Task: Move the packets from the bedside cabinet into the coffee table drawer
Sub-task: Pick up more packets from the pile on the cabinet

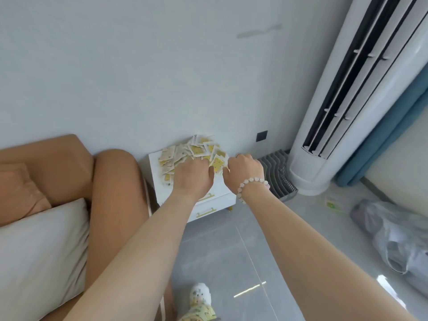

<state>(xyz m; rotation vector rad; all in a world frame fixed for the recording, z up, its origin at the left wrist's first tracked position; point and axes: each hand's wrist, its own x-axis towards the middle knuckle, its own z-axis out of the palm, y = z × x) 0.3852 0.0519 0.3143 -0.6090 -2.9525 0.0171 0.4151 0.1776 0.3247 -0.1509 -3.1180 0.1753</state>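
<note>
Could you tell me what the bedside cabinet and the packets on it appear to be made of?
Bedside cabinet: probably painted or laminated board, smooth white faces, gold metal-looking handles. Packets: likely paper or thin film sachets, flat, creased, white with yellow print; too blurred to tell which.

A tan sofa [69, 172] with a grey cushion [41, 246] lies to the left of the hands. To their right, a tall white air conditioner [342, 117] stands against the wall, with a dark ribbed rack [278, 174] at its base, nearest the right hand. Farther right, a blue curtain [398, 126] hangs, and a crumpled plastic bag [393, 237] lies on the grey tiled floor [231, 251].
</note>
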